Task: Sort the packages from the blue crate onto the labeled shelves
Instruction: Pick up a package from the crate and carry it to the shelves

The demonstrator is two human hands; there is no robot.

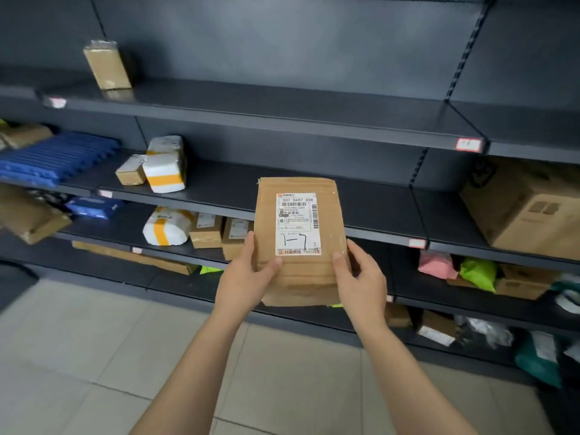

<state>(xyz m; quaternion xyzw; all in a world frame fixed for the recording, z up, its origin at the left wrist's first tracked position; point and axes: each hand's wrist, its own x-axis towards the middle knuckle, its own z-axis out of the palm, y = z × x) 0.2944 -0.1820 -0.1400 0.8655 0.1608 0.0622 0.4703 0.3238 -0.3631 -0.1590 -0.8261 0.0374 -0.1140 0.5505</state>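
Note:
I hold a flat brown cardboard package (298, 277) upright in front of the dark shelves. Its white shipping label (298, 224) faces me, with "1-7" handwritten on it. My left hand (248, 277) grips its lower left edge, thumb on the front. On the lower right edge sits my right hand (361, 277), thumb also on the front. Small labels mark the shelf edges, such as the pink-framed tag (468, 144). A blue crate (53, 158) lies on the second shelf at the far left.
Dark metal shelving (282, 108) fills the view. A tall brown parcel (107, 65) stands on the top shelf left. White parcels with orange tape (164, 171) and small boxes sit mid-left. A big carton (527, 208) and coloured bags (477, 273) lie right. Tiled floor (94, 356) is below.

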